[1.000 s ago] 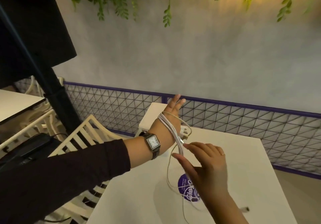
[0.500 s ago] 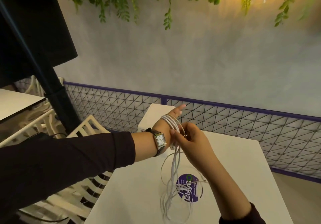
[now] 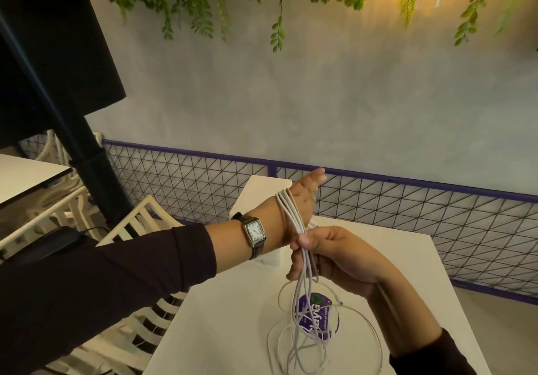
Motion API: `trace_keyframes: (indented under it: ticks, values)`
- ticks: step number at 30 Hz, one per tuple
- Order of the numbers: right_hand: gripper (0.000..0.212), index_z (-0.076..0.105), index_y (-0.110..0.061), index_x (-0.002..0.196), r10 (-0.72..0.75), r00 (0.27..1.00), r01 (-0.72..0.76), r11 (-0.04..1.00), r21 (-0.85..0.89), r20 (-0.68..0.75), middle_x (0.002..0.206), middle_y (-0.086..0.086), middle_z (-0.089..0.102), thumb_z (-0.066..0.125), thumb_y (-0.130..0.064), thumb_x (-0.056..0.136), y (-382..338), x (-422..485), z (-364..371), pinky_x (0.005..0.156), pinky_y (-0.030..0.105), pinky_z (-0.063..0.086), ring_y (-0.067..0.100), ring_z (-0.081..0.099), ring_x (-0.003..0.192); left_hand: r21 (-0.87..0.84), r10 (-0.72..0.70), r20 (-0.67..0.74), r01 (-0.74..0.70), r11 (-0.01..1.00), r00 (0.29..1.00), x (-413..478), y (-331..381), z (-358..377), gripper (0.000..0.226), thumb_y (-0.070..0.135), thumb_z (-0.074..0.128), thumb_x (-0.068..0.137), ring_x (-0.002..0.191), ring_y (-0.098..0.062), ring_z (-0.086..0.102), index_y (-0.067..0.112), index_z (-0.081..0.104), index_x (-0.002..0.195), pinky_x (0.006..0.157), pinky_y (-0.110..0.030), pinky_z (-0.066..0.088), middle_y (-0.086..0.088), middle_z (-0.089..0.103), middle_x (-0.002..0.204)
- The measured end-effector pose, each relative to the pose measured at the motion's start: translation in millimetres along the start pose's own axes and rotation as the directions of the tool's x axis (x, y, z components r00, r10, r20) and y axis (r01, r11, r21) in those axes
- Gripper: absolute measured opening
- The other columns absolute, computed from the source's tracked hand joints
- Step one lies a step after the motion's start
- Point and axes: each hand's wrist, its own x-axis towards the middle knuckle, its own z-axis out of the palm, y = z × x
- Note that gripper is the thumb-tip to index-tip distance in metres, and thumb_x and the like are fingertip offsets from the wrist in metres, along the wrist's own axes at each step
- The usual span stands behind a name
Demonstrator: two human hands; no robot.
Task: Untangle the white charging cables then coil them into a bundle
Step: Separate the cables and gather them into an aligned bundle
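Observation:
Several white charging cables (image 3: 291,214) are wound in loops around my left hand (image 3: 302,197), which is held flat with fingers straight, above the white table (image 3: 221,316). My right hand (image 3: 334,254) sits just below the left wrist, closed around the strands where they leave the loops. From that grip the loose cable ends (image 3: 302,342) hang down and lie in tangled loops on the tabletop. A square-faced wristwatch (image 3: 255,233) is on my left wrist.
A round purple sticker (image 3: 318,321) lies under the loose cable loops. White slatted chairs (image 3: 136,223) stand left of the table, beside a black post (image 3: 87,168). A purple-framed wire fence (image 3: 407,200) runs behind the table, and another white table (image 3: 26,176) is at far left.
My right hand rose from the tabletop to the left wrist and closed on the strands. More loops now sit around the left hand, and more loose cable lies gathered on the table.

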Motion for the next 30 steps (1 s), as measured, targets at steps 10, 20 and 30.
trace_keyframes:
  ticks: [10,20,30]
  values:
    - [0.031,0.073,-0.007,0.079,0.016,0.999,-0.018,0.999,-0.046,-0.044,0.069,0.01,0.07,0.079,-0.035,0.068,-1.4,-31.4,-5.5,0.077,0.036,0.053,0.029,0.069,0.076,0.216,-0.407,0.668,0.361,0.907,0.623,21.4,-9.5,-33.5,0.06,0.038,0.043,0.095,0.145,-0.029,-0.008,0.023,0.018,0.148,0.102,-0.066,-0.018,-0.001,0.008,0.159]
    - [0.026,0.071,-0.006,0.085,-0.03,0.997,0.027,0.999,-0.047,-0.074,0.064,0.005,0.063,0.073,-0.031,0.076,-44.2,-53.0,-36.4,0.06,0.026,0.055,0.014,0.061,0.053,-0.86,-0.198,0.195,0.264,0.436,0.961,-16.9,38.9,-37.1,0.034,0.029,0.042,0.098,0.136,0.005,0.027,0.043,0.034,0.128,0.118,-0.023,0.004,0.035,0.046,0.125]
    - [0.023,0.073,0.004,0.082,-0.194,0.941,0.137,0.967,-0.213,-0.276,0.077,0.02,0.072,0.065,-0.016,0.075,-8.0,-41.0,14.5,0.071,0.027,0.055,0.026,0.07,0.071,-0.943,-0.66,0.299,0.107,-0.315,0.689,-7.4,82.3,-53.2,0.052,0.051,0.031,0.091,0.119,0.018,0.041,0.034,0.041,0.138,0.089,-0.012,0.045,0.032,0.05,0.131]
